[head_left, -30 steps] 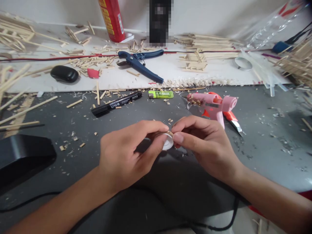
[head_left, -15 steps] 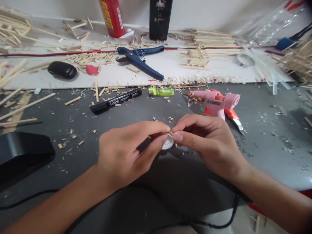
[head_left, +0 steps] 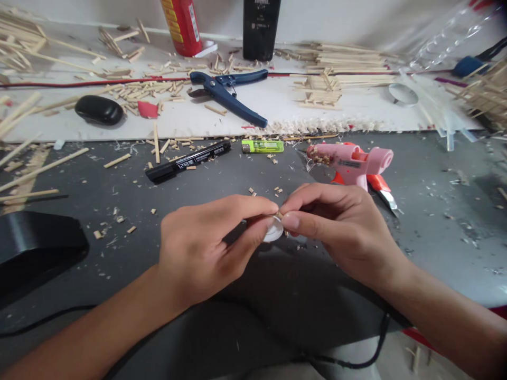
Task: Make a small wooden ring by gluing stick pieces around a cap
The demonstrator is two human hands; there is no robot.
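Between my hands is a small round white disc, partly hidden by fingers and held above the dark table. My left hand pinches it at the left edge between thumb and forefinger. From the right, my right hand pinches a tiny wooden piece against the disc's upper rim, its thumb touching the rim. The fingertips of both hands nearly meet there. Beyond the right hand lies a pink glue gun, with an orange-handled cutter partly beneath it.
A green lighter and black marker lie ahead on the table. Behind them are blue cutters, a black case, a red can and many wooden sticks. A black cable crosses near the front edge.
Both hands keep almost the same pinch on the disc and small piece. The view has shifted very slightly; nothing was let go or picked up.
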